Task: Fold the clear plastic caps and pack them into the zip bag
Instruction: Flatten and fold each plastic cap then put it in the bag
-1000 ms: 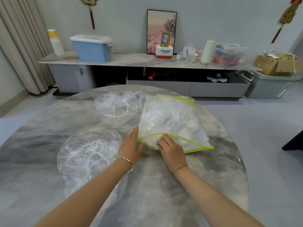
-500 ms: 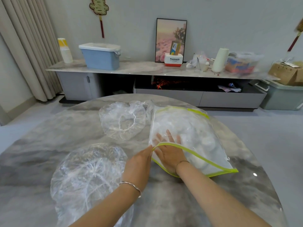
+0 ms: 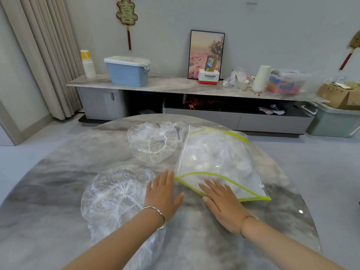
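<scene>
A clear zip bag [image 3: 218, 160] with a yellow-green zip strip lies on the round marble table [image 3: 58, 182], its mouth toward me, folded clear caps inside. My right hand [image 3: 224, 205] lies flat, fingers apart, fingertips at the bag's mouth edge. My left hand [image 3: 162, 193] rests flat on the table just left of the mouth, holding nothing. A clear plastic cap [image 3: 116, 195] lies spread left of my left hand, partly under my forearm. Another clear cap [image 3: 153, 143] lies farther back, touching the bag's left side.
Beyond the table stands a low cabinet [image 3: 175, 88] with a blue bin [image 3: 127, 71], paper cups, a framed picture, a paper roll and boxes. A curtain [image 3: 48, 55] hangs at the left. A grey-green crate [image 3: 331, 121] sits on the floor at right.
My right hand has come out of the bag's mouth and now lies flat at its edge. My left hand let go of the mouth and rests flat. The view shifted.
</scene>
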Tool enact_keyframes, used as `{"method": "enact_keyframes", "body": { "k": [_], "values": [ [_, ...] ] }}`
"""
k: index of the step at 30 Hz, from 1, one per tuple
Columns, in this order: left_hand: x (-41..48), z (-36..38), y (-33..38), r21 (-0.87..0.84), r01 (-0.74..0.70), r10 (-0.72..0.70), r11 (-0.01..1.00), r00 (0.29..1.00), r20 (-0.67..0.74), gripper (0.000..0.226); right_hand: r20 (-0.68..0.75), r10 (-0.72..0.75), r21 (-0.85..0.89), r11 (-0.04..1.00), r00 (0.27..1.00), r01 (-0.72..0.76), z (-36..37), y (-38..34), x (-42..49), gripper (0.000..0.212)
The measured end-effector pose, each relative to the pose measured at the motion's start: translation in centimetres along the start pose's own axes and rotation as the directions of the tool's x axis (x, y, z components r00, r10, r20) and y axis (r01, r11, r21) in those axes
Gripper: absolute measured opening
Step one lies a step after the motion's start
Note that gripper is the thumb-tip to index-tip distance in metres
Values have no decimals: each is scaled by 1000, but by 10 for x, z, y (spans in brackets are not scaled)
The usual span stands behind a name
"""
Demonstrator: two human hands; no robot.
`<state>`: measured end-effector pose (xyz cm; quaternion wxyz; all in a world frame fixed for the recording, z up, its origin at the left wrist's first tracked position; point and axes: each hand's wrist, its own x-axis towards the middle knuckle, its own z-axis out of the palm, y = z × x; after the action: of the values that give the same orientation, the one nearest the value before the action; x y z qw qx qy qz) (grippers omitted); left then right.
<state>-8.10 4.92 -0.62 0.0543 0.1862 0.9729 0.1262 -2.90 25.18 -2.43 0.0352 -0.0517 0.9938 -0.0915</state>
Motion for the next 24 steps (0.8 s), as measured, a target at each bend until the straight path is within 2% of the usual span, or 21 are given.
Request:
{"method": "enact_keyframes", "body": {
  "k": [5, 7, 8, 10, 11, 13, 14, 16, 17, 20, 21, 22, 24],
  "values": [
    [-63, -2, -29, 269, 59, -110, 961, 978, 177, 89, 137, -86, -26, 996, 987, 91, -5, -6, -50, 115],
    [-79, -6, -41, 285, 97, -162, 954, 963, 214, 82, 141, -109, -31, 993, 984, 114, -9, -14, -60, 117],
    [-86, -8, -47, 254, 112, -170, 961, 961, 216, 71, 140, -125, -36, 991, 982, 131, -10, -19, -65, 117],
    [-91, -8, -54, 158, 119, -143, 980, 978, 154, 36, 128, -154, -43, 986, 980, 160, -13, -30, -68, 116],
    [-94, -10, -56, 127, 120, -130, 985, 988, 77, 28, 113, -174, -41, 983, 978, 180, -15, -37, -70, 116],
    [-98, -17, -54, 103, 103, -96, 989, 993, -70, 27, 80, -196, -14, 980, 977, 197, -17, -49, -75, 112],
    [-101, -19, -52, 70, 76, -66, 995, 989, -135, 28, 50, -211, -1, 977, 976, 211, -18, -57, -79, 103],
    [-105, -21, -48, -22, -31, 26, 999, 976, -214, 31, -42, -221, 42, 974, 974, 222, -21, -70, -85, 74],
    [-109, -22, -44, -62, -125, 107, 990, 965, -239, 34, -96, -236, 74, 967, 967, 244, -22, -76, -88, 70],
    [-125, -13, -34, -42, -487, 461, 873, 848, -261, 39, -262, -296, 54, 946, 919, 320, -19, -86, -96, 94],
    [-130, -4, -33, -18, -576, 553, 817, 792, -259, 37, -302, -326, 13, 938, 896, 345, -14, -86, -99, 95],
    [-135, 3, -30, -42, -637, 613, 769, 755, -234, 37, -319, -357, -33, 930, 878, 367, -11, -86, -101, 88],
    [-144, 9, -23, -154, -683, 664, 714, 731, -159, 40, -333, -411, -116, 911, 848, 396, -3, -79, -103, 58]
  ]
}}
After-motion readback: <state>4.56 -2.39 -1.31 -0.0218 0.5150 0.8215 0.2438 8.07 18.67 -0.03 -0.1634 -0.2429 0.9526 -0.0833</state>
